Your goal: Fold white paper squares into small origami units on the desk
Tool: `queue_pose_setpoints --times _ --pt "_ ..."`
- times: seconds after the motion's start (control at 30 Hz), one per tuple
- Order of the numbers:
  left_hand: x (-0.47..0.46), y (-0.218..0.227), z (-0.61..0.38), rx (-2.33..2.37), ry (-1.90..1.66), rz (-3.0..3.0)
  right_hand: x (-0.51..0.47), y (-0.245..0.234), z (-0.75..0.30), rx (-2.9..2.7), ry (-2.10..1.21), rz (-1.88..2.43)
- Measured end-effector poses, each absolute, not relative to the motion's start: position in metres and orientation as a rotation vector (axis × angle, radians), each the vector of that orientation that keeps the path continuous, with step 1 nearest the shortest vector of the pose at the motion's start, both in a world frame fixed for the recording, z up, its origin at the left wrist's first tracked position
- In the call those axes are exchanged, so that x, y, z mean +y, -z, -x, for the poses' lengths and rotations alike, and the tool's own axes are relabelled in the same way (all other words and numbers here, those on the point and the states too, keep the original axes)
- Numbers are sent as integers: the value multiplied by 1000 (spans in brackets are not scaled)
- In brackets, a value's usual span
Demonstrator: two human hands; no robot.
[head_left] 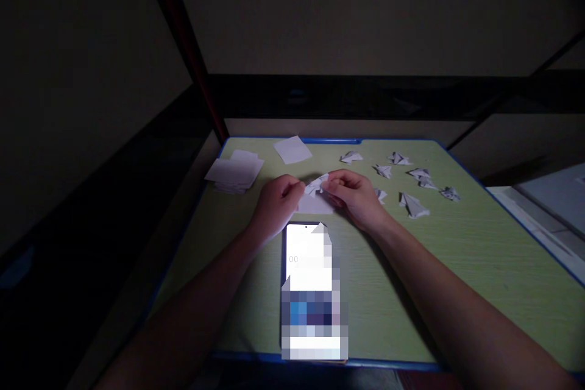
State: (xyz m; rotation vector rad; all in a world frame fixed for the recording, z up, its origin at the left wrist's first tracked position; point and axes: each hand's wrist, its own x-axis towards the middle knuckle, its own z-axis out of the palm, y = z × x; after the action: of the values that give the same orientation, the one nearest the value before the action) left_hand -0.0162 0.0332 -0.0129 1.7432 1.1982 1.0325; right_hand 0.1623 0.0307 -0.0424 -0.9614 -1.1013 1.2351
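- The person's left hand [276, 204] is mostly closed, thumb against curled fingers, pinching the left end of a small folded paper [315, 186].
- The right hand [359, 195] has its thumb and bent fingers nipped on the right end of that same piece.
- The folded paper is held between the two hands, above a flat white sheet [315, 204] on the green tabletop [388, 304]; whether the two touch cannot be told.
- A lit smartphone [308, 256] lies just on the near side of that sheet, its screen partly blurred.
- Far left, there is a loose stack of white paper [237, 172]; a single square sheet [292, 150] lies to its right, near the far edge.
- Several crumpled-looking folded paper figures [414, 206] are scattered right of the right hand and beyond it.
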Motion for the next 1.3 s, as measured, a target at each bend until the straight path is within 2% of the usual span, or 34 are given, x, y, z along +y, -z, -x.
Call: queue_pose_setpoints --times 0.97,1.3 --pt "33 14 16 1118 -910 -1689 29 37 -162 -1049 -1296 946" --pt "37 28 17 1192 -925 -1887 28 37 -162 -1058 -1277 934"
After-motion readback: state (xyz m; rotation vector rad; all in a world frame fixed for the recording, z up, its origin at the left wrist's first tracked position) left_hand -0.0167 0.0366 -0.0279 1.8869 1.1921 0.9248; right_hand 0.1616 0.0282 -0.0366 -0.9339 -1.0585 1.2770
